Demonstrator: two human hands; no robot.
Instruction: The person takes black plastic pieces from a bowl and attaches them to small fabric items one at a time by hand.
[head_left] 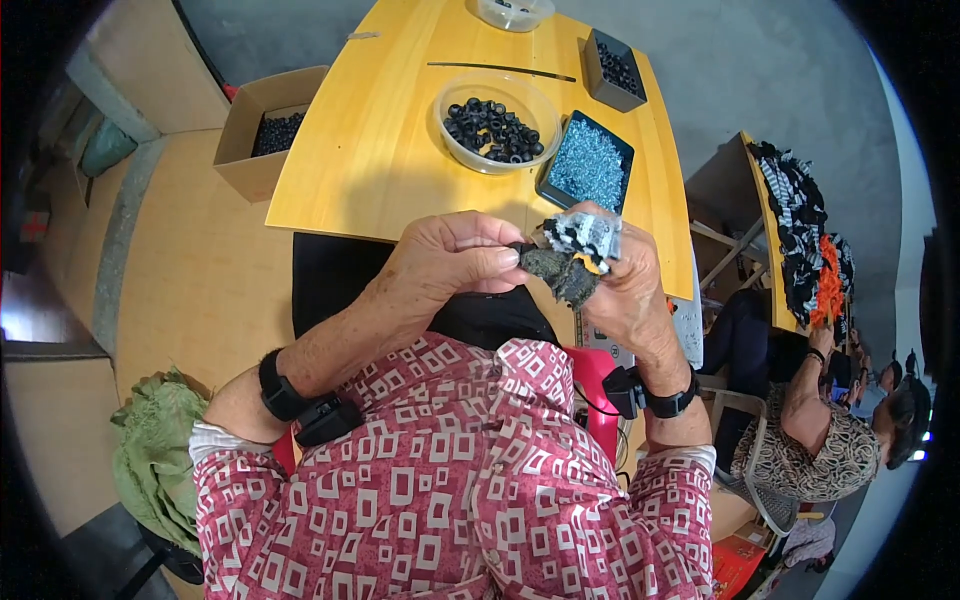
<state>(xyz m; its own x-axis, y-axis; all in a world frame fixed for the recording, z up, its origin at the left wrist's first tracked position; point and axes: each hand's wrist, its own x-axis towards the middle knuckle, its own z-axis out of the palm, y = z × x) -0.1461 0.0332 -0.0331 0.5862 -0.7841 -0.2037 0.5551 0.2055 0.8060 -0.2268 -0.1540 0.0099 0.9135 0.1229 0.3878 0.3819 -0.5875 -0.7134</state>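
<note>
Between the two hands, just below the middle of the frame, a small dark part [553, 266] is pinched: the left hand [450, 262] closes its thumb and fingers on one end, while the right hand [618, 280], its fingertips wrapped in black-and-white cloth [585, 235], grips the other end. Both hands hover over the near edge of a yellow table [370, 150]. Further up the frame sits a clear bowl [450, 95] of black rings, with a dark tray of pale small parts [588, 163] just right of it. At upper left stands a cardboard box [268, 130]; another person [820, 440] sits at lower right
</note>
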